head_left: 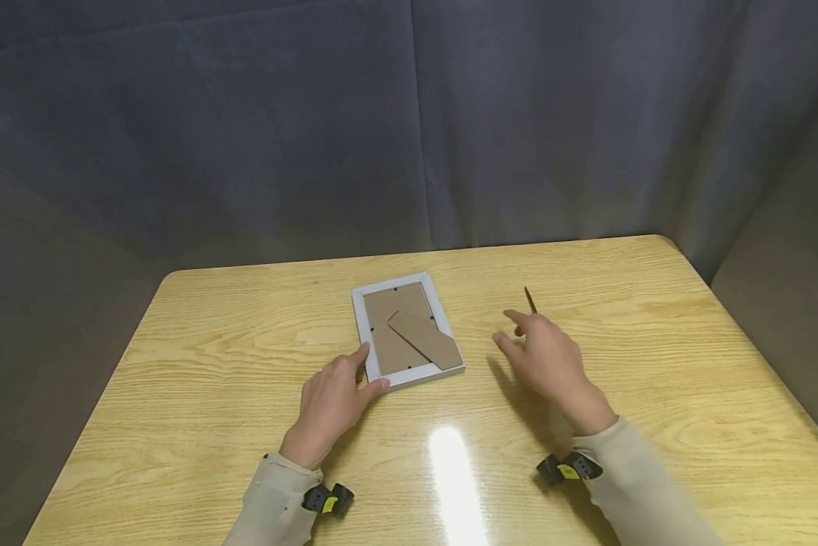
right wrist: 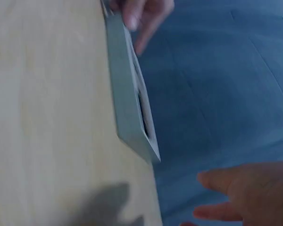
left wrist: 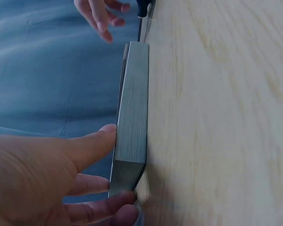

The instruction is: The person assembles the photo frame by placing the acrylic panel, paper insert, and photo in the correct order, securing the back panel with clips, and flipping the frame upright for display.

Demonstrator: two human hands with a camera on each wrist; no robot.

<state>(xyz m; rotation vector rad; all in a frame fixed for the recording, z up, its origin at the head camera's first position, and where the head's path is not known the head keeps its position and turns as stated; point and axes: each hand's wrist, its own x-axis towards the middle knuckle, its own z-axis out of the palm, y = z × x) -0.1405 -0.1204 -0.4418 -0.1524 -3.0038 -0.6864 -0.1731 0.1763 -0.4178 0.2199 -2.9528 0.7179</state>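
A picture frame (head_left: 404, 378) with a pale grey border lies back side up on the table. Its brown backing board (head_left: 383, 345) carries a fold-flat easel leg (head_left: 425, 337), and small dark tabs sit along the inner edges. My left hand (head_left: 333, 398) grips the near left corner, thumb on the near edge and fingers along the left side. To the right of the frame, my right hand (head_left: 548, 356) hovers over the table with fingers extended and holds nothing. Beyond it, a slim dark pointed tool (head_left: 531, 300) is partly hidden by that hand; a black handle (left wrist: 143, 7) shows in the left wrist view.
The light wood-grain table (head_left: 211, 425) has rounded far corners. Dark grey curtains (head_left: 279, 136) hang behind it and at both sides. A bright light reflection (head_left: 455, 478) lies on the tabletop between the forearms. Each wrist wears a small black camera.
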